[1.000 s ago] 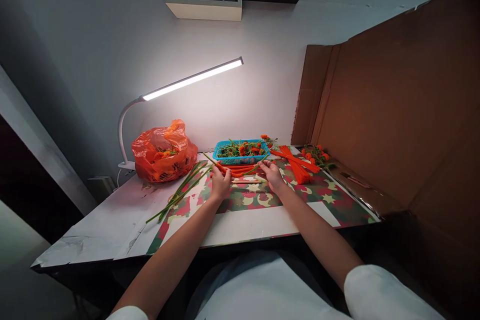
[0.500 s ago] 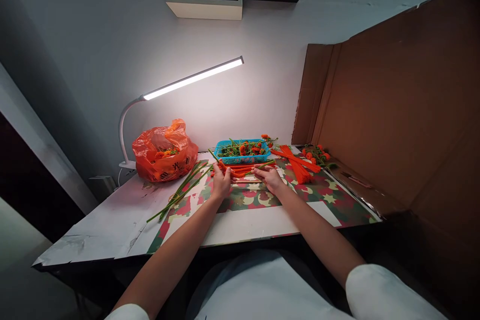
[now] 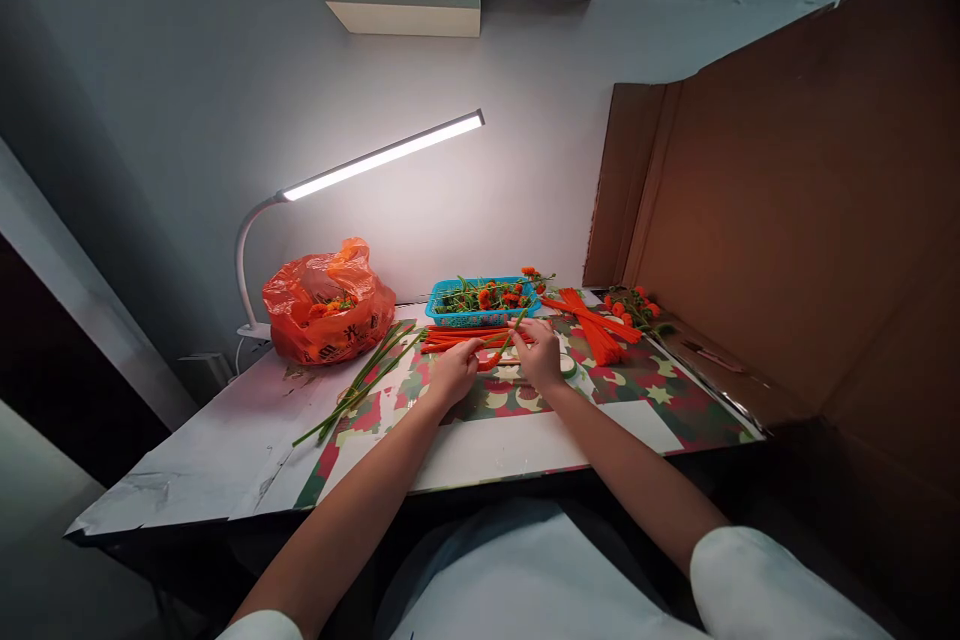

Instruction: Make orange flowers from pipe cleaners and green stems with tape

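Observation:
My left hand (image 3: 454,372) has its fingers closed on the left end of an orange fuzzy pipe cleaner (image 3: 489,362). At the other end, my right hand (image 3: 540,354) pinches the piece, where a thin green stem (image 3: 517,320) slants up past the fingertips. The fingers partly cover how orange and green join. Just behind my hands lies a bundle of orange pipe cleaners (image 3: 448,335). Beyond it stands a blue basket (image 3: 484,317) full of orange flowers on green stems.
At left are long green stems (image 3: 360,392) and a red plastic bag (image 3: 330,315) with orange flowers inside. Crossed orange bundles (image 3: 596,325) and more flowers (image 3: 634,307) lie at right. A lamp (image 3: 382,158) reaches overhead; a cardboard panel (image 3: 780,190) borders the right side.
My left hand has moved right and slightly down, nearer my right hand. The green stem at my right fingers has swung from nearly flat to steeply upward. A white-and-green round object now shows beside my right hand.

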`<move>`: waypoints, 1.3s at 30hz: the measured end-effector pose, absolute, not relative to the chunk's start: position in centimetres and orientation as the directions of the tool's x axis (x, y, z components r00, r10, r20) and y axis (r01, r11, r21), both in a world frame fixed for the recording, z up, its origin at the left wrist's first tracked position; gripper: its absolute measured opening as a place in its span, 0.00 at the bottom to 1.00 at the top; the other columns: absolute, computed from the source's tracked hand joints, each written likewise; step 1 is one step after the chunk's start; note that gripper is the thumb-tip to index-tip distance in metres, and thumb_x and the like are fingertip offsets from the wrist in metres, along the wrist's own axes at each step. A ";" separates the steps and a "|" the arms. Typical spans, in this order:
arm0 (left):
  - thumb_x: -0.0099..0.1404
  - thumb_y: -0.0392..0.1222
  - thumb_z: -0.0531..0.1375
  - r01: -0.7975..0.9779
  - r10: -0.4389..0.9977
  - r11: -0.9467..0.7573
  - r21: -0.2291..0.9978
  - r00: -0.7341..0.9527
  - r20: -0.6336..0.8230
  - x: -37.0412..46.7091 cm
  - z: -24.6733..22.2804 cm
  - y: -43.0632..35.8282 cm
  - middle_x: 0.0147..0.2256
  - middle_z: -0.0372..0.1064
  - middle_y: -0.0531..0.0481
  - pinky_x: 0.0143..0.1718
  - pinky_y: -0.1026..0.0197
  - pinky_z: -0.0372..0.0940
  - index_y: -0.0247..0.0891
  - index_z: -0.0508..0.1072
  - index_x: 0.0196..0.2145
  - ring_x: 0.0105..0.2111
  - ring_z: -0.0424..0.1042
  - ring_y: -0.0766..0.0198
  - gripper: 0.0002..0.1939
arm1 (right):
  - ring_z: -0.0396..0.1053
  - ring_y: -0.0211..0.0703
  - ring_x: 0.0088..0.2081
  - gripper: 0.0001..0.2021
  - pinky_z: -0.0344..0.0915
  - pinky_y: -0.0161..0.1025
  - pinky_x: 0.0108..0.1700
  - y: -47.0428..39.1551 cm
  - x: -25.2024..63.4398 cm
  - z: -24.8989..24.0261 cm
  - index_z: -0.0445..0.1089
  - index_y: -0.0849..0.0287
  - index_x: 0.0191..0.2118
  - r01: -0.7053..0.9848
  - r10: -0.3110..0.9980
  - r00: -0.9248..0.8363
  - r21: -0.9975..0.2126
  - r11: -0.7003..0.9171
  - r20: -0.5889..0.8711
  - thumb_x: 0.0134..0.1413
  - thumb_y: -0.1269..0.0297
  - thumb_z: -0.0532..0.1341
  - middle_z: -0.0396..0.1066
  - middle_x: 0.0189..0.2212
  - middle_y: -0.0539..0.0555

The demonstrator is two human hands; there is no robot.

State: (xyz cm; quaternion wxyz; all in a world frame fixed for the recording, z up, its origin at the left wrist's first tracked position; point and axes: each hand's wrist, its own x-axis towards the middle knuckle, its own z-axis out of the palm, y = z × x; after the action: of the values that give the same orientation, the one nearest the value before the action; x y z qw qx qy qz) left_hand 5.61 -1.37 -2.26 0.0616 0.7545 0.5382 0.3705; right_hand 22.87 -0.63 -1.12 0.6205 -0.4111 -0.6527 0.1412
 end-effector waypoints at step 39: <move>0.52 0.53 0.63 0.058 0.883 -0.419 0.906 -0.207 0.422 5.3 -2.5 -0.3 0.25 0.69 0.50 0.26 0.64 0.67 0.34 0.74 0.37 0.25 0.69 0.65 0.20 | 0.74 0.44 0.35 0.15 0.68 0.36 0.41 -0.4 22.4 -2.1 0.78 0.59 0.36 0.543 0.804 -0.014 -0.670 0.505 0.594 0.45 0.73 0.56 0.78 0.32 0.54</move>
State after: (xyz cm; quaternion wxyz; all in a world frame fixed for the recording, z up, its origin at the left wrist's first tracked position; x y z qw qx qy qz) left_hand 5.29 -0.28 -2.48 0.3200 0.5425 0.4337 0.6444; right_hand 22.43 -0.40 -2.09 0.5116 -0.4809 -0.7006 0.1274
